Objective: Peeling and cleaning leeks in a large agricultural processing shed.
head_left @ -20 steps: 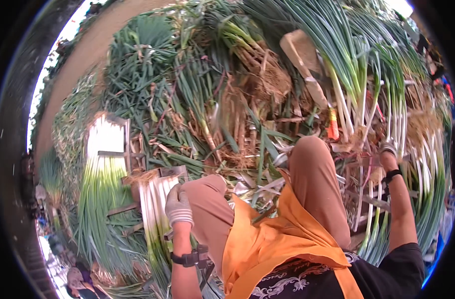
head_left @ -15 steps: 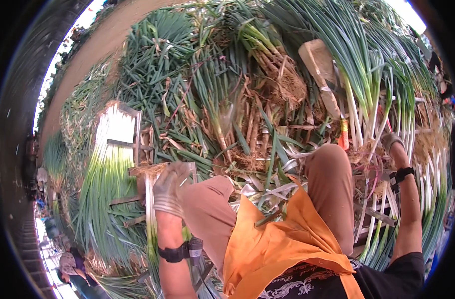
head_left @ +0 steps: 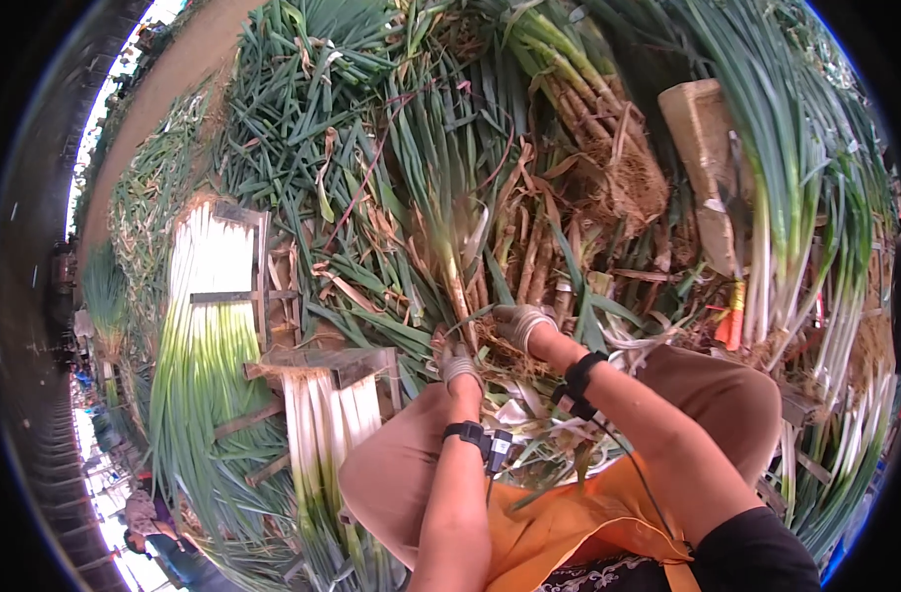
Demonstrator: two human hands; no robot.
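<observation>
Both of my hands wear pale, dirt-stained gloves and are close together above my knees. My left hand (head_left: 457,363) is just below the root end of an untrimmed green onion (head_left: 454,281) whose leaves point away from me; its fingertips blur into the debris. My right hand (head_left: 525,325) is curled at the brown, rooty base of the unpeeled stalks beside it. Soil and roots hide what its fingertips grip. To the left, peeled white green onions (head_left: 332,409) rest against a wooden stand (head_left: 342,365), leaves hanging toward me.
A larger bundle of cleaned green onions (head_left: 214,326) lies in a wooden rack further left. Ahead are heaped leaves (head_left: 302,118) and a rooty bunch (head_left: 608,148). A wooden block (head_left: 697,158) and an orange-handled tool (head_left: 731,318) are at right, near more white stalks (head_left: 761,266). A person (head_left: 154,523) is at lower left.
My left hand has left the stand and moved right; my right hand has come from the far right to the middle. Both now meet at the unpeeled stalks. The view has shifted.
</observation>
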